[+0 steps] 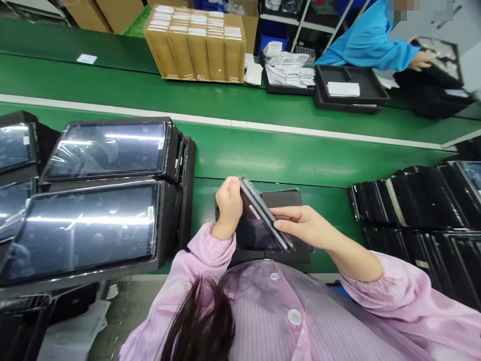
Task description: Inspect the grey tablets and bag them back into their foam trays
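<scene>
My left hand point(229, 203) is closed round the upper end of a pair of dark, glass-faced tablets point(263, 211). They are tilted on edge, face to face or back to back; I cannot tell which. A small white label shows near the edge of the dark face. On their right side, the fingers and thumb of my right hand point(295, 223) pinch the long edge. Beneath them lies a black foam tray point(285, 198) on the green bench point(225, 155), partly hidden by the tablets and my hands.
Foam trays bearing large screens point(86, 230) are stacked at left. Rows of dark tablets point(424, 200) stand at right. Across the bench are a divided cardboard box point(199, 55), white packets point(287, 67) and black trays point(349, 82). A co-worker in a blue sleeve point(364, 45) holds a tray.
</scene>
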Demonstrator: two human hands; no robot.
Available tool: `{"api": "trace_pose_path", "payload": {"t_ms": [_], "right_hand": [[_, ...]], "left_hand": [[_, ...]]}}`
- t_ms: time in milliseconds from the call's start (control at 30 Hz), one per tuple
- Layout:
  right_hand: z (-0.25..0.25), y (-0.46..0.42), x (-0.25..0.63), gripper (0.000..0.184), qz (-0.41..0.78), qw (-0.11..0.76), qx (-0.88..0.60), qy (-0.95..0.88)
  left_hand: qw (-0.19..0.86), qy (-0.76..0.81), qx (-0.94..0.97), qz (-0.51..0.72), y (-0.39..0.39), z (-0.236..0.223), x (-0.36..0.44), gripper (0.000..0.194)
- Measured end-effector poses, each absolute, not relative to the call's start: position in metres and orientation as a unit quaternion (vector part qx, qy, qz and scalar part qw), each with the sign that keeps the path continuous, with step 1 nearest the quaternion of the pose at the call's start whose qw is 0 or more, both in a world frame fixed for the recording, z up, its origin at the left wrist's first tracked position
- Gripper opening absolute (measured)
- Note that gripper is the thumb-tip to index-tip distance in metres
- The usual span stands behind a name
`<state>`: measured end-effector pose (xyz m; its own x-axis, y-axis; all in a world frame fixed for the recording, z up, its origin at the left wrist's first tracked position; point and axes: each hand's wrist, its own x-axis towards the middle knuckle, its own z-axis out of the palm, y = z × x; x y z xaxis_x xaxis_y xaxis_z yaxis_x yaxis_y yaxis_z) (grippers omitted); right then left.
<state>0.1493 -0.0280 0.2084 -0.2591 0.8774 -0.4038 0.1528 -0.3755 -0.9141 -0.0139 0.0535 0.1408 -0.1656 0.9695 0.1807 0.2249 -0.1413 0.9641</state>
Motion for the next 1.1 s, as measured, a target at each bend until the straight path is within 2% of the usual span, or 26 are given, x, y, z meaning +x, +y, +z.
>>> {"api": "trace_pose_path", "payload": {"t_ms": [233, 433, 767, 933, 1100], "right_hand": [[0.221, -0.012, 0.143, 0.034, 0.628, 0.199, -0.598, -0.456], [0.232, -0.007, 0.138, 0.041, 0.671, 0.132, -0.598, -0.419], [0.236, -0.016, 0.121, 0.020, 0.619, 0.155, -0.640, -0.428], [0.240, -0.012, 0.120, 0.025, 0.608, 0.116, -0.637, -0.460], [0.242, -0.009, 0.117, 0.020, 0.606, 0.106, -0.652, -0.444]], "left_hand": [[0.337, 0.555, 0.554, 0.520, 0.052, 0.140, -0.015, 0.044], [0.334, 0.543, 0.568, 0.520, 0.047, 0.138, -0.019, 0.043], [0.341, 0.531, 0.561, 0.536, 0.042, 0.136, -0.024, 0.042], [0.352, 0.522, 0.555, 0.543, 0.042, 0.138, -0.027, 0.041], [0.355, 0.524, 0.557, 0.538, 0.042, 0.136, -0.024, 0.039]]}}
